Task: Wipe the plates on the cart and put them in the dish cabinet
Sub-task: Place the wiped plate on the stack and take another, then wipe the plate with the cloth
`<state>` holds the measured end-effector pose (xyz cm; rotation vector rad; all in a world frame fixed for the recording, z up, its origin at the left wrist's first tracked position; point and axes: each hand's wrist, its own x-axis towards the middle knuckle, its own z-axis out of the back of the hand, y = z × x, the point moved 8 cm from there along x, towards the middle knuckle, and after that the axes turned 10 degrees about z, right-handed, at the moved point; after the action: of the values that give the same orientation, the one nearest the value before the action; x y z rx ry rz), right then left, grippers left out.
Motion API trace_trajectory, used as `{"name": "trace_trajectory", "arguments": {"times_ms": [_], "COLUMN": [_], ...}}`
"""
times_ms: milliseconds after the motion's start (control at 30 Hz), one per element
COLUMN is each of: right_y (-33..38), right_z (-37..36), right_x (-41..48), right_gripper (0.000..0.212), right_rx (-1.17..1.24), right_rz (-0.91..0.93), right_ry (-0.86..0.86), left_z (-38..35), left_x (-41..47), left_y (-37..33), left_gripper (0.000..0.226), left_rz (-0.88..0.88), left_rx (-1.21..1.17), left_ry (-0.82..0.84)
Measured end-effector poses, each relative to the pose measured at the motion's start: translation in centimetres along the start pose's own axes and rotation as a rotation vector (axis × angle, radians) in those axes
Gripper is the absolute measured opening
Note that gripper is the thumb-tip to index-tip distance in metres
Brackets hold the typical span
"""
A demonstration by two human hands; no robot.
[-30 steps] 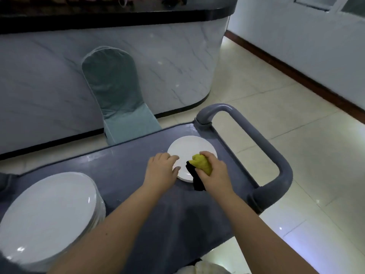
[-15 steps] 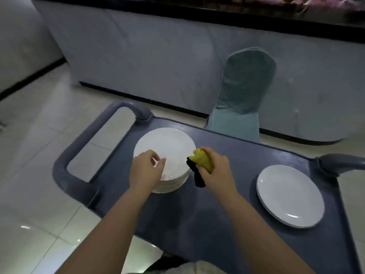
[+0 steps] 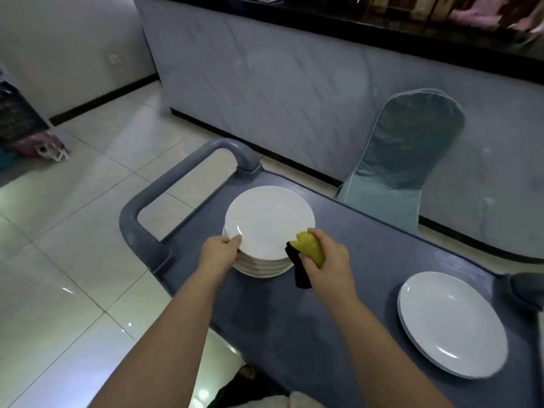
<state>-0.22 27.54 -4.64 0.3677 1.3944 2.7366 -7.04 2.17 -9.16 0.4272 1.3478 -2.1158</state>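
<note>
A stack of several white plates stands at the left end of the grey cart. My left hand grips the near-left rim of the top plate, which sits slightly tilted on the stack. Just right of the stack, my right hand holds a bunched yellow and black cloth against the plate's near-right edge. Two more white plates lie stacked flat at the cart's right end.
The cart's grey handle loops out to the left over a pale tiled floor. A teal covered chair stands behind the cart against a marble-faced counter. Dark and pink items sit on the floor at far left.
The view swung from the cart's right end to its left end. My left hand moved to the big stack and took hold of the top plate's rim; the cloth came to the stack.
</note>
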Motion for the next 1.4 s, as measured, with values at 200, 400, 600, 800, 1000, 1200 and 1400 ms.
{"name": "trace_trajectory", "arguments": {"times_ms": [200, 400, 600, 800, 1000, 1200, 1400], "right_y": [-0.3, 0.0, 0.6, 1.6, 1.9, 2.2, 5.1], "right_z": [0.8, 1.1, 1.4, 1.5, 2.0, 4.5, 1.7], "right_x": [-0.3, -0.6, -0.3, 0.1, 0.1, 0.4, 5.9], "right_gripper": [0.047, 0.047, 0.048, 0.048, 0.045, 0.051, 0.044], "right_rx": [0.024, 0.057, 0.07, 0.088, 0.12, 0.302, 0.157], "right_rz": [-0.014, -0.009, 0.0, 0.041, 0.066, 0.068, 0.091], "right_ry": [0.007, 0.009, 0.005, -0.012, -0.054, -0.206, -0.073], "left_z": [1.8, 0.6, 3.8, 6.7, 8.9, 4.8, -2.7], "left_x": [-1.0, -2.3, -3.5, -5.8, -6.2, -8.3, -12.4], "left_y": [2.1, 1.8, -4.6, -11.2, -9.9, -1.2, -0.7], "left_gripper": [0.019, 0.019, 0.024, 0.017, 0.017, 0.06, 0.073], "left_rz": [0.106, 0.18, 0.077, -0.146, -0.237, 0.008, 0.029], "left_rx": [-0.432, -0.592, -0.434, -0.155, -0.19, -0.726, -0.777], "left_ry": [0.006, 0.21, 0.19, 0.04, -0.105, 0.351, 0.635]}}
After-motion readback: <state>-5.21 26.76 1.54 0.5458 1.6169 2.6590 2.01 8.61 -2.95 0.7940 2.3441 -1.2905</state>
